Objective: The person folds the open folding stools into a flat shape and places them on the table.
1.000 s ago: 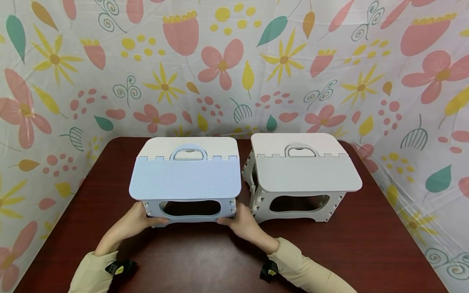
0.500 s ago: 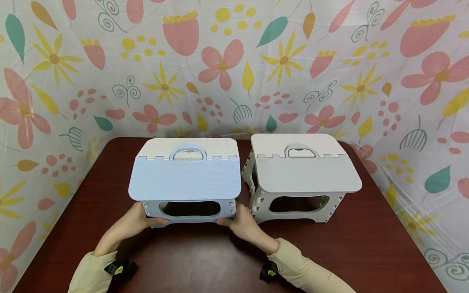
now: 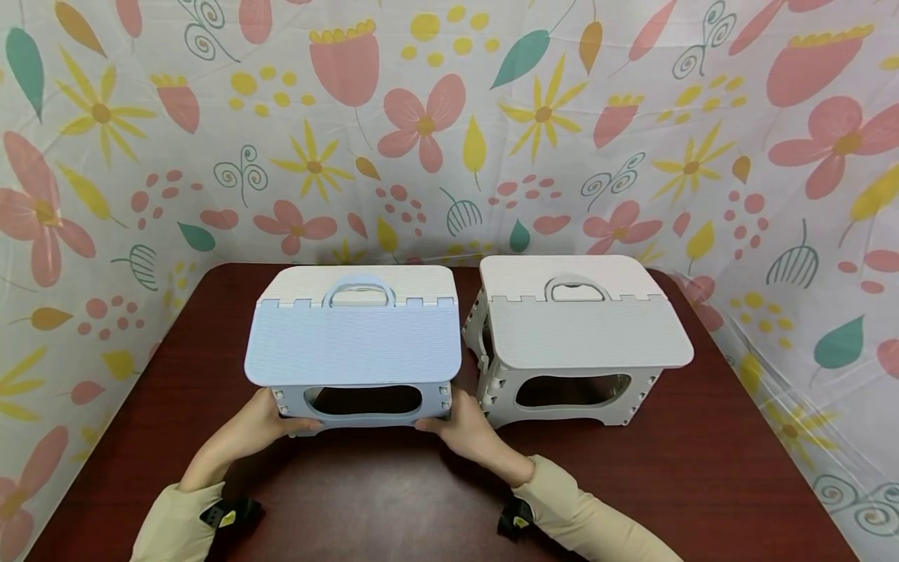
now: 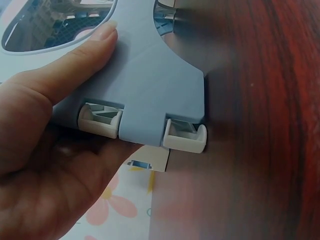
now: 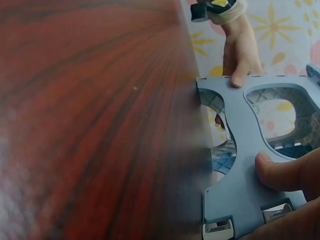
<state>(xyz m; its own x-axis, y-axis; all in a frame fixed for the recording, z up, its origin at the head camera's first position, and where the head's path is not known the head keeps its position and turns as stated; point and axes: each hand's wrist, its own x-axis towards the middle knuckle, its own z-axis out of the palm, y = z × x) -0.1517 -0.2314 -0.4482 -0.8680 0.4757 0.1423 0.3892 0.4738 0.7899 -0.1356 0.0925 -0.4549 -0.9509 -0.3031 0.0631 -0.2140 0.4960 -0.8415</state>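
Observation:
A blue and white folding step stool (image 3: pixel 354 343) stands unfolded on the left half of the dark red table, its carry handle on top. My left hand (image 3: pixel 263 421) grips its front left leg, thumb across the front panel and fingers behind. On the opposite side my right hand (image 3: pixel 463 425) holds the front right leg in the same way. In the left wrist view the left thumb (image 4: pixel 95 52) lies along the blue panel (image 4: pixel 145 70) near its oval opening. The right wrist view shows the right thumb (image 5: pixel 280 170) pressing the panel between its cutouts.
A grey and white folding stool (image 3: pixel 576 336) stands unfolded close to the right of the blue one, near my right hand. Behind the wooden table (image 3: pixel 365 499) hangs a flower-patterned cloth (image 3: pixel 435 203), which also runs along both sides.
Both hands keep their grip on the blue stool. The view has shifted very slightly; the stools stay essentially in place.

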